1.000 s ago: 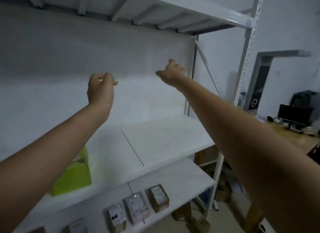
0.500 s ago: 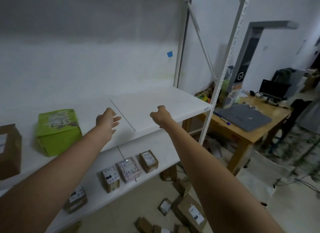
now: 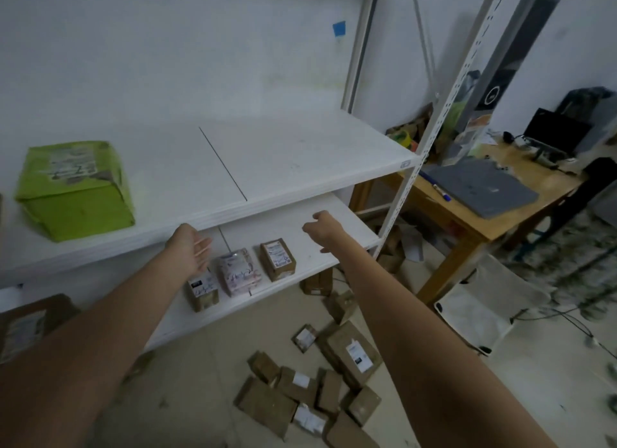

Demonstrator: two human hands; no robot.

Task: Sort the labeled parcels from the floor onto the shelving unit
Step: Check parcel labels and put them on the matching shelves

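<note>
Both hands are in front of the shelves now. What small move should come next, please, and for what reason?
Probably lower the right hand toward the large labeled parcel on the floor. It and the left hand hold nothing, and many brown parcels lie unsorted in front of the shelving unit.

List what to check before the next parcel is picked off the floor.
1. Hands free: ok. The left hand and the right hand hold nothing.
2. Floor cleared: not ok. A pile of floor parcels lies in front of the shelving.
3. Room on the upper shelf: ok, bare to the right of the green parcel.
4. Room on the lower shelf: ok, bare to the right of the three small parcels.
5. Labels on the floor parcels readable from here: cannot tell, too small and blurred.
</note>
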